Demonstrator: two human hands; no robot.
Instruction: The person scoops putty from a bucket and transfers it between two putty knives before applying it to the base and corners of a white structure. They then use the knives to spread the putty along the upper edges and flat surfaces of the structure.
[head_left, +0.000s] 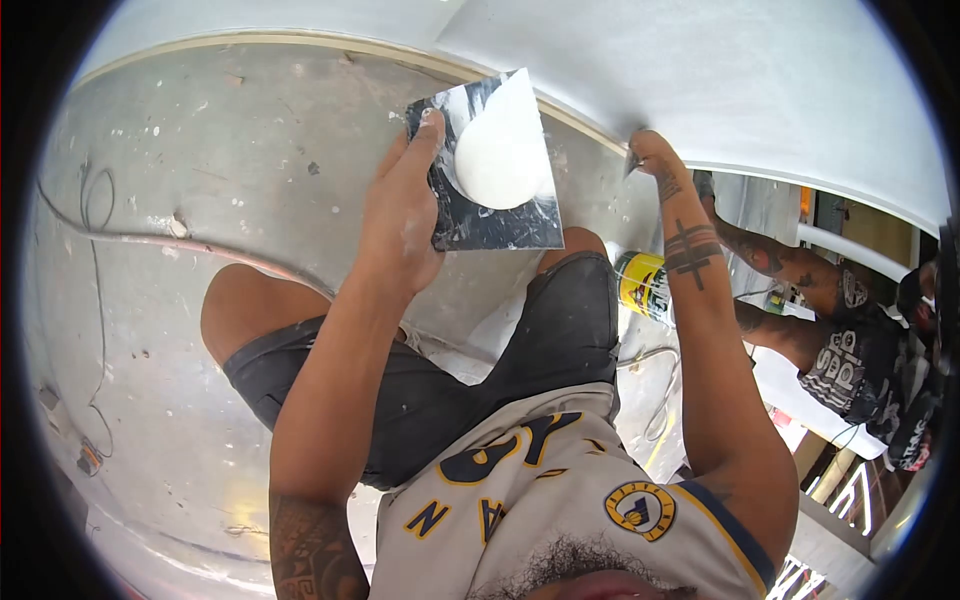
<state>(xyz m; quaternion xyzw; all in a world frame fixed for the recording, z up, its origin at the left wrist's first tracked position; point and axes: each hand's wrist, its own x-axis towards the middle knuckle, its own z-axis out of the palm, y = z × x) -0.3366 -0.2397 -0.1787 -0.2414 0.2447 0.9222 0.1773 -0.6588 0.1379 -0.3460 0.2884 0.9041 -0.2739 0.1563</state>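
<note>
My left hand [400, 205] is closed on the edge of a dark, smeared flat board [495, 235], thumb on top and fingers underneath. A smooth mound of white putty [497, 155] lies on the board, which is raised above my knees. At the foot of the white wall panel, my right hand [655, 152] grips a small putty knife [631, 165]; only part of its thin blade shows, and its handle is hidden in my fist. The blade is close to the pale strip [575, 118] along the panel's lower edge.
A bucket with a yellow label [642, 283] stands beside my knee, under my right forearm. Hose and cables [190, 243] run across the spattered grey floor [250, 140] on the left. Another person [850, 330] in patterned dark clothes is at the right, arms reaching toward the panel [760, 80].
</note>
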